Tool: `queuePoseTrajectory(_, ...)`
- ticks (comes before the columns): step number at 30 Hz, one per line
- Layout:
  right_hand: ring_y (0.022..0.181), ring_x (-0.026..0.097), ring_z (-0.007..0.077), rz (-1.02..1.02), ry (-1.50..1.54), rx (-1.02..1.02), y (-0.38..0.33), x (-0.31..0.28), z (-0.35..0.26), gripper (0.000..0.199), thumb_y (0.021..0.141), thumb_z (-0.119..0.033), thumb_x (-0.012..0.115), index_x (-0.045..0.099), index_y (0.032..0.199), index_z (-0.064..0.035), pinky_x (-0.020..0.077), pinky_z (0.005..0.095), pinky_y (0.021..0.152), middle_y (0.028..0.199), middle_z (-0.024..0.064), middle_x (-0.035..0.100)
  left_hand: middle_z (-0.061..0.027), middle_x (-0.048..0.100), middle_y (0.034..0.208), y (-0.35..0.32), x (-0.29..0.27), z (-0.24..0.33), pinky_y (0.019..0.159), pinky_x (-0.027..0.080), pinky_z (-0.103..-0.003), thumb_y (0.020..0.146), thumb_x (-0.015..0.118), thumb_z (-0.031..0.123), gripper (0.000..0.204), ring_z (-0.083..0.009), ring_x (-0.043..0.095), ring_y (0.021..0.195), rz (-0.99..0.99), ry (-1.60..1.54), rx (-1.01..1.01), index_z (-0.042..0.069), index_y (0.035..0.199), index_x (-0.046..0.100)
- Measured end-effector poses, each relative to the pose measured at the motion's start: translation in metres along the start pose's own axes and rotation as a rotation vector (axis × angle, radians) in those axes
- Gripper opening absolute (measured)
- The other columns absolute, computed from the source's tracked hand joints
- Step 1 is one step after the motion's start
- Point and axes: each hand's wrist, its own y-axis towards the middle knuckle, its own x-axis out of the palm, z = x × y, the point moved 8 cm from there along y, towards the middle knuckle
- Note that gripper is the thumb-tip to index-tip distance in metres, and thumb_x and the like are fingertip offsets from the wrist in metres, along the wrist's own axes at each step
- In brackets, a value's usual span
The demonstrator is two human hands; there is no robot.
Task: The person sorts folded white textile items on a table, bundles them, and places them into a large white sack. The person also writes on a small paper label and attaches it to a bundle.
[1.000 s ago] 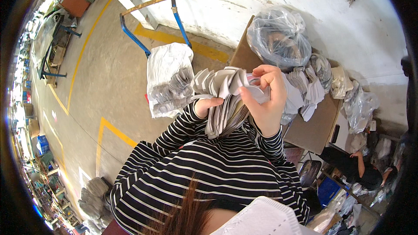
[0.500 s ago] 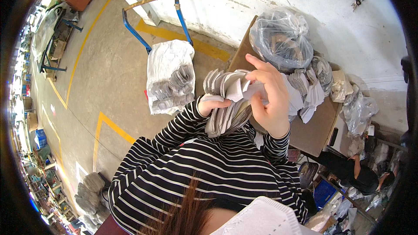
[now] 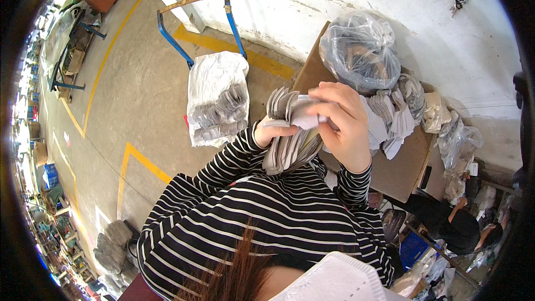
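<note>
In front of my chest, my left hand (image 3: 272, 132) grips a thick bundle of thin grey-white pieces (image 3: 290, 155), cloth-like and layered; their exact kind cannot be made out. The thumb lies across the front, and several pieces fan up above it. A white piece (image 3: 305, 116) stands out from the fan toward my right hand (image 3: 344, 128). My right fingers are bent over it, with thumb and fingertips closed on its edge. Part of the bundle is hidden behind both hands. More grey-white pieces (image 3: 394, 117) lie in a row on the brown table (image 3: 393, 175) beyond my right hand.
A knotted clear plastic bag (image 3: 359, 50) sits on the table against the white wall. At left, a blue-framed trolley (image 3: 234, 30) stands beside a white sack (image 3: 217, 69) bearing stacked grey pieces. Grey bundles (image 3: 114, 245) lie lower left. Another person (image 3: 465, 228) is at lower right.
My right hand's raised fingers have curled down onto the white piece. The fanned pieces have narrowed toward my left hand, which has stayed nearly in place.
</note>
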Motion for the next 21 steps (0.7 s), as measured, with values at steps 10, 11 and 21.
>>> queuePoseTrajectory(10,0.081,0.065,0.0203,-0.010,0.197,-0.063,-0.016,-0.003,0.012,0.017,0.062,0.005,0.059,0.060,0.073,-0.0090,0.0430,0.0459,0.096,0.083,0.0025,0.065,-0.0155,0.040,0.144,0.011,0.022,0.021,0.111,0.026,-0.034,0.081,0.064,0.044,0.087,-0.0224,0.040,0.131,-0.235,-0.108,0.056,-0.004,0.144,0.031)
queuePoseTrajectory(11,0.079,0.065,0.0191,-0.015,0.197,-0.078,-0.017,-0.003,0.011,0.017,0.063,0.003,0.060,0.061,0.074,-0.0097,0.0433,0.0456,0.095,0.082,0.0019,0.065,-0.0158,0.040,0.144,0.012,0.025,0.025,0.111,0.027,-0.035,0.080,0.065,0.044,0.087,-0.0227,0.040,0.131,-0.244,-0.099,0.065,-0.004,0.144,0.031)
queuePoseTrajectory(21,0.063,0.058,0.0180,-0.060,0.009,0.059,0.002,0.002,-0.001,0.039,0.074,-0.007,0.070,0.067,0.113,-0.0079,0.0420,0.0335,0.074,0.069,0.0019,0.063,-0.0159,0.047,0.139,0.009,0.015,0.017,0.110,0.030,-0.038,0.079,0.065,0.022,0.074,-0.0242,0.043,0.129,-0.176,-0.041,0.059,-0.001,0.143,0.035)
